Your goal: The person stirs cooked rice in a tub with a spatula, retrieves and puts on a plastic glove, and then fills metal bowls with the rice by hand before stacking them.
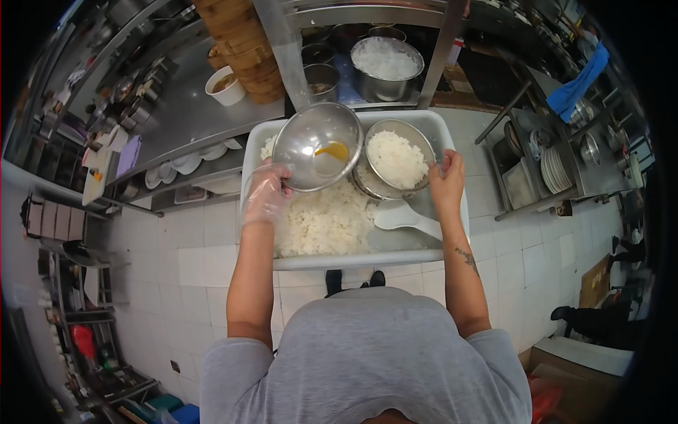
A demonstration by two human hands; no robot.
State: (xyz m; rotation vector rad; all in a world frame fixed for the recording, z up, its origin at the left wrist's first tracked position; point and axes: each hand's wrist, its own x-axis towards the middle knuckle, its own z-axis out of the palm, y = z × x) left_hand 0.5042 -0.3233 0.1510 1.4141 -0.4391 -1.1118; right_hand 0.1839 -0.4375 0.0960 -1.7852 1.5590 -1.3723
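Note:
A metal bowl (296, 152) with a little yellow liquid inside is held by its rim in my left hand (267, 191), which wears a clear plastic glove. My bare right hand (447, 178) is at the right rim of a smaller metal bowl filled with white rice (397, 158); its fingers are bent against that rim. The rice bowl rests on another metal container (367, 185). Under both hands is a large white tub (459, 134) with loose rice (321, 222) at its left. A white scoop (404, 215) lies at the tub's right side.
Bamboo steamers (244, 49) and a white bowl of brown food (225, 86) stand on the steel counter (183, 106) at the left. Beyond the tub is a pot of white contents (386, 60). A shelf with stacked plates (555, 169) stands right. Another person's legs (597, 318) show at far right.

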